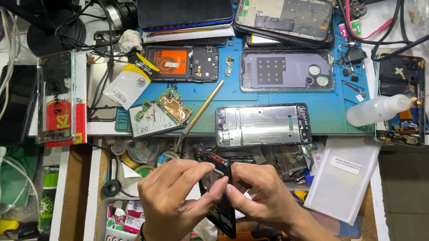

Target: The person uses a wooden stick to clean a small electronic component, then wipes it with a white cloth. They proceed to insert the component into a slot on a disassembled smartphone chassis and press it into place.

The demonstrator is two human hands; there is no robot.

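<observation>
**benchrat:** Down at the bottom middle, both your hands are bunched around that dark phone frame (pixel 218 190), so a good half of it is hidden. Your left hand (pixel 174 198) covers its left edge, your right hand (pixel 265 195) covers the right edge, and your fingertips (pixel 230 187) meet over its face. I can't make out what's under them.

**solderfan:** Which way is it pointing though?

**benchrat:** Its long axis runs mostly up and down in the view, tilted a bit: the top end with the reddish trim leans toward the upper left, near the blue mat (pixel 332 111), and the bottom end sticks out below your hands toward the lower right. You're holding it up off the counter (pixel 378 26), over the open drawer (pixel 104 210) of clutter.

**solderfan:** And the grip?

**benchrat:** Both clenched on it. Your left grip pinches it from the left, your right grip from the right, thumbs close together. Your right forearm is cut off at the bottom edge.

**solderfan:** Anything near it?

**benchrat:** A bare silver midframe (pixel 263 124) lies just above your hands on the mat, long axis sideways. The brass-tipped tool (pixel 201 108) lies diagonal beside a green circuit board (pixel 172 106).
</observation>
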